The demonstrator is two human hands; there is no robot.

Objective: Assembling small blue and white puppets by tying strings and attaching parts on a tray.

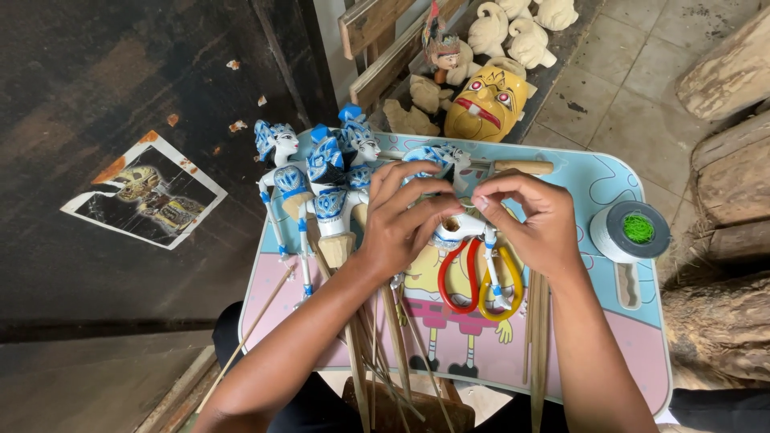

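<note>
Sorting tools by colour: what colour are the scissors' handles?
One red, one yellow, on the scissors under the hands; head view.

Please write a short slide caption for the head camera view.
Both hands, left and right, grip a white-and-blue wooden puppet above red-and-yellow scissors.

Our two bare hands meet, fingertips together.

Our left hand (401, 220) curls palm down, fingers (421, 192) bent toward the right; our right hand (536, 220) arches opposite, its fingers (489, 199) pinched closed. Both forearms reach up from below, wrists slightly raised.
</note>
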